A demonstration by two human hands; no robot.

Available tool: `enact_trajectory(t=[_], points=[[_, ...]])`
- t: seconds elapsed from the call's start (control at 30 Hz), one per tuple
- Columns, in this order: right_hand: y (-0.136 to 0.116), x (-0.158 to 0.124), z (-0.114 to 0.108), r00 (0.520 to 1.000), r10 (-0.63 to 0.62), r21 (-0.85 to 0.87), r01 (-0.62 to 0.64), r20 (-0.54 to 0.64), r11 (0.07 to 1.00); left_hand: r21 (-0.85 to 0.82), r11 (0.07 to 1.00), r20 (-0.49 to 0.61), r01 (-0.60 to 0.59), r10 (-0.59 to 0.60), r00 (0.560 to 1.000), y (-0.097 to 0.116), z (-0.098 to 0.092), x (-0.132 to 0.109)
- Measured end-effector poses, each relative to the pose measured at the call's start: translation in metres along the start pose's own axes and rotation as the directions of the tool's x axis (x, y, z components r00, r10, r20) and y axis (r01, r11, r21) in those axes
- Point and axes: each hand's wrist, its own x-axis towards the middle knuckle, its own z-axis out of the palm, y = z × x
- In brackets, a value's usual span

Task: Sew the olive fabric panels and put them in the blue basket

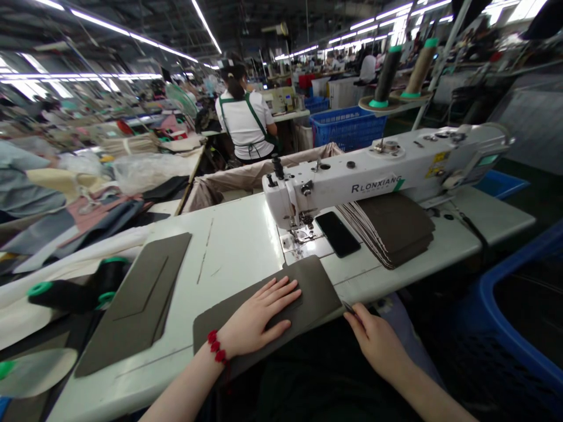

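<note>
While the left hand (259, 316) lies open and flat on a dark cloth piece (314, 287), the right hand (373, 343) pinches a thin tool (349, 308) at the piece's right end; it is too small to tell what tool. The piece lies at the near edge of the counter (229, 246). Its long side runs left to right, and its right end points a bit toward the sewing machine (352, 181). It is not under the needle (298, 246) yet. A stack (391, 228) of like pieces sits beside a phone (338, 233).
</note>
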Motion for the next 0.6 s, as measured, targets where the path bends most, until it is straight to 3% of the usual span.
enact_trajectory(t=[0.07,0.17,0.23,0.33,0.43,0.53,0.6], points=[[0.006,0.0,-0.008,0.999,0.011,0.042,-0.009,-0.047,0.999,0.017,0.993,-0.096,0.118,-0.116,0.989,-0.003,0.003,-0.007],[0.008,-0.001,-0.02,0.994,0.022,0.05,-0.017,-0.109,0.999,0.031,0.93,-0.235,0.367,-0.35,0.907,-0.008,0.011,-0.022],[0.004,-0.001,-0.024,0.996,-0.005,0.002,0.005,-0.092,1.0,0.01,0.894,-0.247,0.448,-0.432,0.867,-0.009,0.015,-0.032],[-0.006,0.001,-0.019,0.997,-0.07,-0.101,0.072,0.016,0.992,-0.052,0.846,-0.254,0.531,-0.525,0.812,-0.003,0.017,-0.041],[-0.01,0.002,-0.012,0.993,-0.113,-0.179,0.12,0.045,0.977,-0.178,0.799,-0.279,0.575,-0.601,0.749,0.009,0.011,-0.045],[0.0,0.001,-0.019,0.985,-0.165,-0.172,0.171,0.046,0.97,-0.366,0.773,-0.197,0.518,-0.608,0.769,0.015,-0.004,-0.057],[0.016,-0.001,-0.038,0.99,-0.139,-0.122,0.138,-0.002,0.983,-0.482,0.718,-0.153,0.502,-0.634,0.758,0.007,-0.023,-0.075]])
